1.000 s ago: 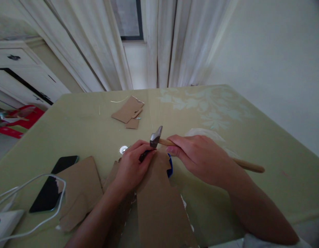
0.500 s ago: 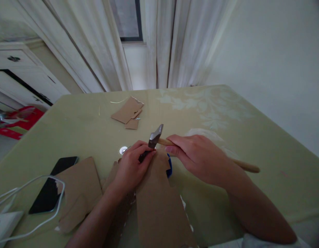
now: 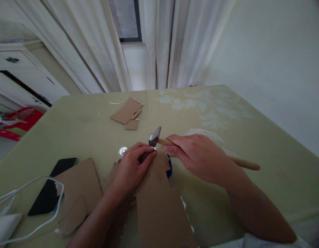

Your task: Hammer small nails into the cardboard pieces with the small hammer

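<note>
My right hand (image 3: pixel 194 153) is closed round the wooden handle of a hammer (image 3: pixel 154 137). The handle's end sticks out past my wrist to the right. The metal head hovers just above the fingertips of my left hand (image 3: pixel 132 165), which pinch a small thin piece that looks like a nail (image 3: pixel 153 149). A dark object (image 3: pixel 143 157) shows between thumb and fingers; its kind is unclear. Under the fingertips lies the far end of a long cardboard strip (image 3: pixel 161 206). Something blue (image 3: pixel 170 167) peeks out from its right edge.
To the left, a folded cardboard piece (image 3: pixel 80 196) partly covers a black phone (image 3: pixel 42 193), near a white cable (image 3: pixel 61 196) and a white power strip (image 3: pixel 5 225). Cardboard scraps (image 3: pixel 127 112) lie farther back. A white round thing (image 3: pixel 122 151) sits beyond my left hand, clear plastic (image 3: pixel 206 134) beyond my right.
The hammer head has tipped slightly and shifted a little left and down toward my left fingertips. My left hand has stayed in place, still pinching.
</note>
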A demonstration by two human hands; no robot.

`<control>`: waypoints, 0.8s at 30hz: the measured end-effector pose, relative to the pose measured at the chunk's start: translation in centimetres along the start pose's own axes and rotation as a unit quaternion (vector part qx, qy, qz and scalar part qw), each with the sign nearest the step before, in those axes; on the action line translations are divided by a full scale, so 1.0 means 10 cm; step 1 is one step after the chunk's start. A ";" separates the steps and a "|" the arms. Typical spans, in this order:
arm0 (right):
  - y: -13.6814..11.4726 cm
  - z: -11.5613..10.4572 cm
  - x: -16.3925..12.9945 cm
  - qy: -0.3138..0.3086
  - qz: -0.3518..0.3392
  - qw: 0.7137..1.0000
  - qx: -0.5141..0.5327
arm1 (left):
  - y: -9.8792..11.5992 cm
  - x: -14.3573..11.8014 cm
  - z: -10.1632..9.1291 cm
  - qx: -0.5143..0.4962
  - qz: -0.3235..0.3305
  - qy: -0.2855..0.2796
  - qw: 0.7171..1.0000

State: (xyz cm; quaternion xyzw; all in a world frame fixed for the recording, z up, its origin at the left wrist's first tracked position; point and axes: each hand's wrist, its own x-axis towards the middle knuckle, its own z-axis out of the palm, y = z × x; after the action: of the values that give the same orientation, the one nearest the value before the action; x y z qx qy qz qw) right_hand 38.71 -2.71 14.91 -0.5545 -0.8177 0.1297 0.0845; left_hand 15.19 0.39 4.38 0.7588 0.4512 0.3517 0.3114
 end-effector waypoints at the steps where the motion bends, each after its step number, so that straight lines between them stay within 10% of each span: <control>1: 0.00 0.00 0.00 0.004 0.007 1.000 0.005 | 0.00 0.00 0.00 0.000 -0.002 0.001 1.000; 24: 0.06 0.03 0.07 -0.017 -0.003 1.000 0.025 | 0.03 0.02 -0.02 -0.013 -0.055 -0.020 0.998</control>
State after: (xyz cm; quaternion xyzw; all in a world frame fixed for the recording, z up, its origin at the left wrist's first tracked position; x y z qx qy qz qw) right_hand 38.93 -1.89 14.46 -0.5472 -0.8173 0.1596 0.0848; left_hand 15.26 0.44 4.76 0.7354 0.4815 0.3250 0.3490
